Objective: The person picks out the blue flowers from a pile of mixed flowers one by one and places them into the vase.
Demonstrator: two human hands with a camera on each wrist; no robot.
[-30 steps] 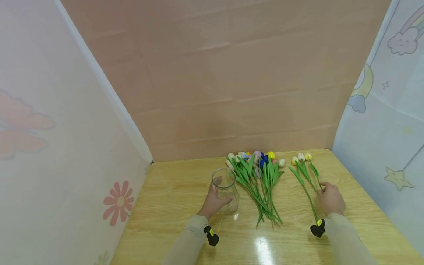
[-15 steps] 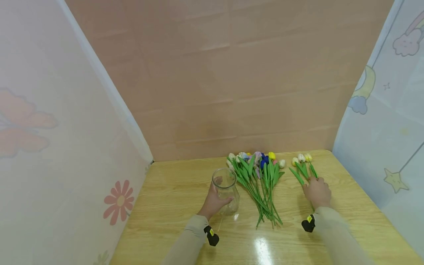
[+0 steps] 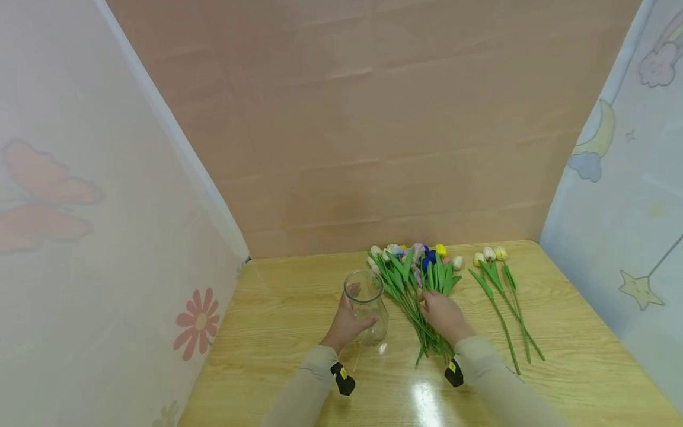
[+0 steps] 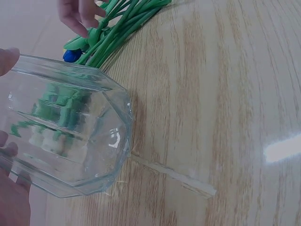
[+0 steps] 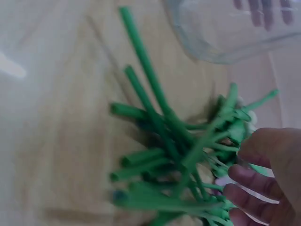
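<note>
My left hand point(image 3: 345, 325) grips a clear glass vase point(image 3: 376, 309) on the wooden table, with the thumb and fingers around its side. In the left wrist view, the vase point(image 4: 106, 136) shows its faceted base. Right of it lies a bunch of artificial tulips point(image 3: 397, 276), with white, purple, blue and yellow heads and green stems. My right hand point(image 3: 444, 315) is over this bunch. In the right wrist view, its fingers point(image 5: 254, 181) are loosely bent beside the stems point(image 5: 188, 155), with no stem visibly pinched. The hand hides part of the bunch.
Three separate tulips point(image 3: 489, 254) with white and yellow heads lie farther right, stems toward the front. A thin pale strip point(image 4: 174, 176) lies near the vase base. A brown backdrop point(image 3: 341, 148) and printed side panels surround the table point(image 3: 283, 308).
My right hand has left the three separate tulips and moved left to the larger bunch. Those three lie on the table. The left hand stays on the vase.
</note>
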